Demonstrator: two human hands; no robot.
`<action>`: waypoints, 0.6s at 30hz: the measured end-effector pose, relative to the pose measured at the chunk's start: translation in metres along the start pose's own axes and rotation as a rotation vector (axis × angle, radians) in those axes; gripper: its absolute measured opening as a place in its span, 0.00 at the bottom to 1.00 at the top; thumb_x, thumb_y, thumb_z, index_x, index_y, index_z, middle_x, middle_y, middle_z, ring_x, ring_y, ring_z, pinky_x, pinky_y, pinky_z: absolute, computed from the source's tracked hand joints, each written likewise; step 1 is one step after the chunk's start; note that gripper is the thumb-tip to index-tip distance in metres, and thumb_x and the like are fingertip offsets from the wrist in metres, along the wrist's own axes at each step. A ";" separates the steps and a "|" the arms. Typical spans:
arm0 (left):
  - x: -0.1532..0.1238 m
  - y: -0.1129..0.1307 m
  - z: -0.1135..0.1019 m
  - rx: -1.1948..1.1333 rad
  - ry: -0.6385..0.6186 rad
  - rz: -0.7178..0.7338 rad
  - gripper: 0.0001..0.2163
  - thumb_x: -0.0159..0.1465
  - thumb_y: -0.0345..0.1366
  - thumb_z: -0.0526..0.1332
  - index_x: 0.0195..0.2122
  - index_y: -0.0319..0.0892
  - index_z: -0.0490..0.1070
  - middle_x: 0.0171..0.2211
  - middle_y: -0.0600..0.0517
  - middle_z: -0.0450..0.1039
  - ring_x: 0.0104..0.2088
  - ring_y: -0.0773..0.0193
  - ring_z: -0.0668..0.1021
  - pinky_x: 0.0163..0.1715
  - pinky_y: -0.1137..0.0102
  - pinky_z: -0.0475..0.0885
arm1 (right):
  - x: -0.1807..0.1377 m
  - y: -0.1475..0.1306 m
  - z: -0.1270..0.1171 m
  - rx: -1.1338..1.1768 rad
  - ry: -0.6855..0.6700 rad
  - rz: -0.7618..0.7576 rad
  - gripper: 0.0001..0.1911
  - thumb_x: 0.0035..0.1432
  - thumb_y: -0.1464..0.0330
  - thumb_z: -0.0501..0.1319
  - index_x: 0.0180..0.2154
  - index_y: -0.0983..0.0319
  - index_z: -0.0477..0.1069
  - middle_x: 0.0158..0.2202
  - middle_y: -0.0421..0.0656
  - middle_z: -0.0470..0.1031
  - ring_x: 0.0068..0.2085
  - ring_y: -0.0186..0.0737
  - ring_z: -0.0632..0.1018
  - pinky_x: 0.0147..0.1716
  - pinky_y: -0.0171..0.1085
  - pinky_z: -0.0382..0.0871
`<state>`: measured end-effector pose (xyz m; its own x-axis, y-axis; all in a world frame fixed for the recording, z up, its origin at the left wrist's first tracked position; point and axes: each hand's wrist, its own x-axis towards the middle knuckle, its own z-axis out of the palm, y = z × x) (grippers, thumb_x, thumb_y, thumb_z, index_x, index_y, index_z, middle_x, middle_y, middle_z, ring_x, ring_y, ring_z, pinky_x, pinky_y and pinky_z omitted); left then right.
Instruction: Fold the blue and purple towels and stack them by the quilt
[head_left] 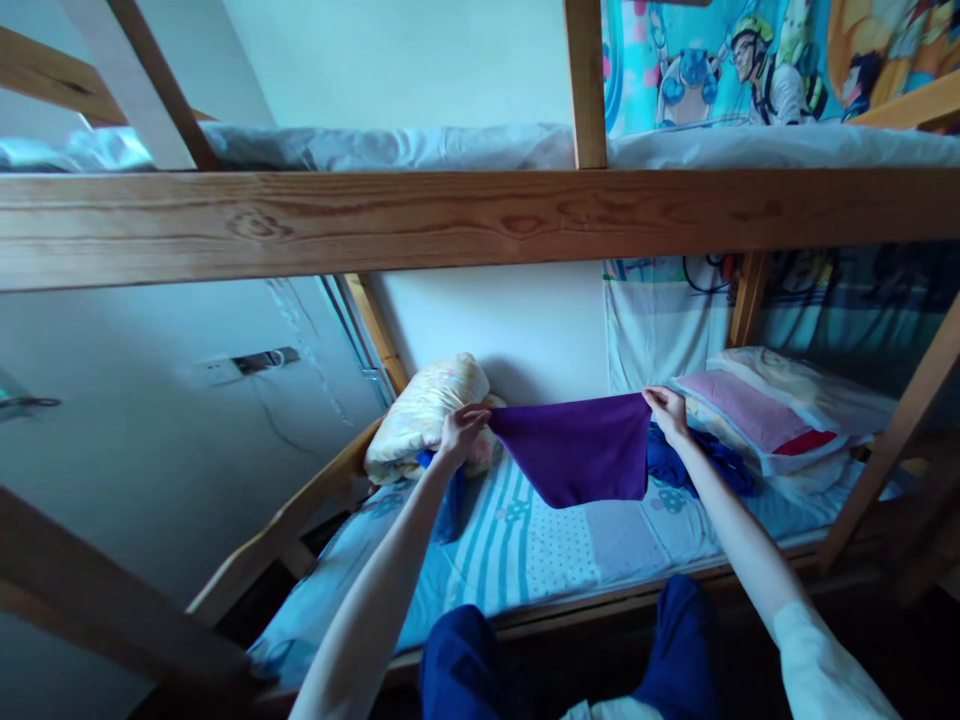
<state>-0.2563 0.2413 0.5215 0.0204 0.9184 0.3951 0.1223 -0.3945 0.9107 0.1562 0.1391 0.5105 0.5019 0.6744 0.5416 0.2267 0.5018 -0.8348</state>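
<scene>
A plain purple cloth [577,450] hangs stretched between my two hands, above the lower bunk. My left hand [465,430] pinches its upper left corner, and my right hand [666,410] pinches the upper right corner. The top edge is pulled nearly straight, while the lower part hangs free with a slanted left side. Below the cloth lies the patterned blue bed sheet [480,545]. Dark blue fabric [701,460] is bunched on the bed just beyond my right wrist. Another blue cloth [450,505] lies behind my left forearm, partly hidden by it.
A wooden upper-bunk rail [450,222] crosses in front at head height. A rolled floral quilt [431,410] sits at the bed's left end. Stacked pillows and bedding [757,410] lie at the right. A wall socket [217,372] with cables is on the left wall.
</scene>
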 end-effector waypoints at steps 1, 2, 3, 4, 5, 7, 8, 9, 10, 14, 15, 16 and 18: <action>-0.004 0.004 0.003 -0.034 -0.008 -0.014 0.31 0.41 0.59 0.73 0.38 0.37 0.79 0.28 0.48 0.80 0.26 0.65 0.76 0.26 0.72 0.68 | 0.001 -0.002 0.001 -0.020 0.007 -0.017 0.24 0.47 0.48 0.69 0.34 0.62 0.79 0.36 0.49 0.83 0.40 0.47 0.82 0.43 0.44 0.75; -0.007 0.009 0.007 -0.058 -0.025 -0.020 0.32 0.42 0.59 0.73 0.39 0.37 0.79 0.29 0.48 0.80 0.26 0.65 0.75 0.25 0.73 0.68 | 0.002 -0.003 0.001 -0.042 0.003 -0.032 0.23 0.47 0.48 0.69 0.33 0.61 0.79 0.35 0.49 0.83 0.40 0.48 0.81 0.43 0.44 0.75; -0.010 0.014 0.010 -0.068 -0.049 -0.015 0.32 0.42 0.59 0.73 0.39 0.37 0.79 0.30 0.48 0.80 0.26 0.66 0.75 0.24 0.73 0.68 | 0.003 -0.005 0.001 -0.061 -0.004 -0.044 0.23 0.48 0.48 0.68 0.33 0.61 0.79 0.35 0.49 0.83 0.40 0.47 0.81 0.42 0.43 0.75; -0.013 0.019 0.013 -0.067 -0.077 0.000 0.32 0.43 0.59 0.73 0.39 0.37 0.79 0.31 0.48 0.80 0.26 0.66 0.75 0.22 0.74 0.68 | 0.005 -0.006 0.001 -0.074 -0.004 -0.053 0.23 0.48 0.48 0.68 0.32 0.61 0.79 0.35 0.49 0.83 0.39 0.47 0.81 0.42 0.43 0.75; -0.014 0.024 0.016 -0.059 -0.099 0.020 0.31 0.43 0.58 0.73 0.40 0.37 0.79 0.32 0.48 0.80 0.25 0.66 0.75 0.21 0.74 0.68 | 0.008 -0.006 -0.001 -0.078 0.012 -0.059 0.23 0.48 0.48 0.68 0.32 0.61 0.79 0.35 0.49 0.83 0.40 0.47 0.81 0.42 0.43 0.75; -0.016 0.033 0.017 -0.054 -0.100 0.047 0.30 0.44 0.57 0.73 0.39 0.37 0.78 0.32 0.48 0.79 0.24 0.67 0.75 0.20 0.75 0.69 | 0.015 -0.008 -0.005 -0.057 0.080 -0.058 0.23 0.47 0.48 0.69 0.33 0.62 0.79 0.35 0.49 0.83 0.40 0.46 0.81 0.43 0.43 0.75; -0.016 0.037 0.016 -0.061 -0.086 0.050 0.29 0.44 0.57 0.73 0.39 0.37 0.78 0.31 0.48 0.79 0.24 0.67 0.75 0.20 0.75 0.69 | 0.018 -0.009 -0.007 -0.039 0.111 -0.050 0.24 0.46 0.47 0.69 0.33 0.62 0.79 0.35 0.48 0.83 0.40 0.46 0.81 0.44 0.43 0.75; -0.016 0.040 0.015 -0.072 -0.071 0.045 0.29 0.44 0.56 0.73 0.38 0.37 0.78 0.30 0.49 0.79 0.24 0.67 0.75 0.20 0.74 0.70 | 0.022 -0.009 -0.010 -0.021 0.118 -0.037 0.24 0.45 0.47 0.70 0.33 0.62 0.78 0.35 0.48 0.82 0.40 0.45 0.81 0.44 0.43 0.75; -0.017 0.042 0.013 -0.087 -0.057 0.034 0.29 0.44 0.56 0.73 0.37 0.37 0.78 0.29 0.49 0.79 0.23 0.67 0.75 0.21 0.74 0.70 | 0.024 -0.010 -0.012 -0.006 0.100 -0.020 0.25 0.44 0.47 0.71 0.33 0.61 0.78 0.34 0.47 0.82 0.39 0.45 0.81 0.43 0.43 0.75; -0.020 0.048 0.004 -0.181 -0.034 -0.035 0.29 0.38 0.54 0.76 0.35 0.37 0.78 0.28 0.50 0.78 0.25 0.66 0.76 0.24 0.73 0.73 | 0.026 -0.014 -0.018 0.011 -0.025 0.048 0.26 0.39 0.48 0.74 0.33 0.61 0.78 0.32 0.44 0.82 0.36 0.42 0.80 0.38 0.40 0.74; -0.022 0.048 0.003 -0.211 -0.028 -0.056 0.29 0.37 0.53 0.77 0.34 0.37 0.77 0.27 0.50 0.78 0.26 0.65 0.77 0.25 0.72 0.74 | 0.025 -0.015 -0.019 0.009 -0.036 0.060 0.26 0.38 0.48 0.75 0.33 0.61 0.78 0.31 0.43 0.82 0.36 0.41 0.79 0.37 0.39 0.74; -0.024 0.047 0.003 -0.239 -0.018 -0.081 0.28 0.36 0.51 0.78 0.34 0.37 0.77 0.27 0.50 0.78 0.27 0.65 0.77 0.27 0.71 0.75 | 0.023 -0.015 -0.019 0.008 -0.039 0.070 0.27 0.37 0.48 0.75 0.33 0.61 0.78 0.31 0.43 0.81 0.35 0.40 0.79 0.35 0.38 0.73; -0.029 0.044 0.002 -0.284 0.007 -0.146 0.26 0.36 0.47 0.78 0.33 0.37 0.77 0.27 0.50 0.78 0.28 0.65 0.78 0.29 0.70 0.76 | 0.017 -0.013 -0.019 0.006 -0.034 0.090 0.27 0.37 0.48 0.75 0.33 0.61 0.79 0.30 0.42 0.81 0.33 0.38 0.78 0.33 0.36 0.72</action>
<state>-0.2492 0.1974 0.5494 0.0164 0.9661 0.2578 -0.1583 -0.2521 0.9547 0.1782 0.1340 0.5285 0.4913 0.7350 0.4674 0.1764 0.4415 -0.8797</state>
